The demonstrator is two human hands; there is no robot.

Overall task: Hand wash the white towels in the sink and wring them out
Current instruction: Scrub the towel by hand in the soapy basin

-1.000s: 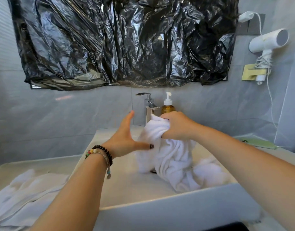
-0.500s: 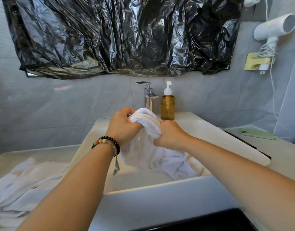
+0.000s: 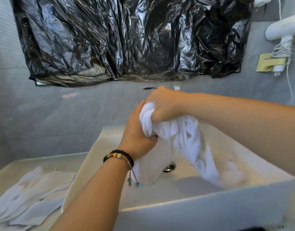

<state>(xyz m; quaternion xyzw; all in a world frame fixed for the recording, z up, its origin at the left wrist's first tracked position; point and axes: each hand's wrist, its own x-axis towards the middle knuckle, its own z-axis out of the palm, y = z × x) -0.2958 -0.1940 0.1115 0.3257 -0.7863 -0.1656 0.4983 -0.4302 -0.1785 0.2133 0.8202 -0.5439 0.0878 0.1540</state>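
Note:
A white towel [image 3: 186, 140] hangs bunched over the white rectangular sink [image 3: 185, 212], its lower ends trailing into the basin. My left hand [image 3: 136, 132], with a beaded bracelet at the wrist, grips the towel's upper part from below. My right hand [image 3: 161, 104] grips the same bunch just above, and the cloth is twisted between the two fists. A second white towel [image 3: 30, 194] lies spread on the counter left of the sink. The drain [image 3: 169, 167] shows under the hanging cloth.
Crumpled black plastic [image 3: 126, 39] covers the mirror above. The tap's handle [image 3: 149, 88] peeks out behind my right hand. A white hair dryer [image 3: 283, 29] with a coiled cord hangs on the right wall. Grey tiled wall all round.
My left hand went from open beside the towel to gripping it. Both hands have lifted the towel higher and twisted it, and the view tipped down toward the basin.

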